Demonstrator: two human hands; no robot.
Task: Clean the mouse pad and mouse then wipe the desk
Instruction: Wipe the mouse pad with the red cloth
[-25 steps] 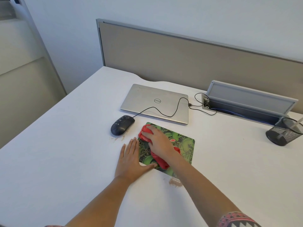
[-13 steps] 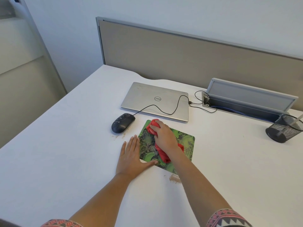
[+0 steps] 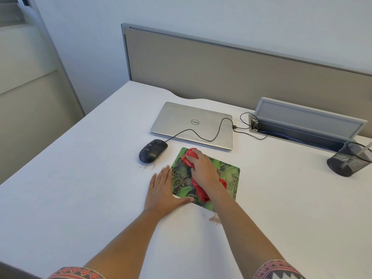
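Since a second ago, the right hand (image 3: 203, 171) has been sliding the red cloth (image 3: 201, 193) from the left edge of the mouse pad (image 3: 227, 174) towards its far edge. It is now working near the far left corner. Its fingers are curling over the bunched, soft-looking fabric and pressing it down onto the pad. The left hand (image 3: 162, 190) is staying where it was, lying flat and spread on the desk (image 3: 80, 188) with its thumb pinning the pad's near left corner and gripping nothing.

The pad is lying thin and flat, a rounded rectangle printed in green and black, in the middle of the smooth white desk. The mouse (image 3: 153, 151), a glossy dark oval, is sitting just beside the pad's far left corner, apart from it. Its black cable is looping over the lid of the closed silver laptop (image 3: 191, 122) behind.

Showing here are one pad, one mouse, one cloth, one laptop and one black wire-mesh cup (image 3: 348, 162) at the far right. Two patches of brown crumbs are also lying on the desk, one by the mouse (image 3: 145, 167) and one at the pad's near edge (image 3: 215, 219).
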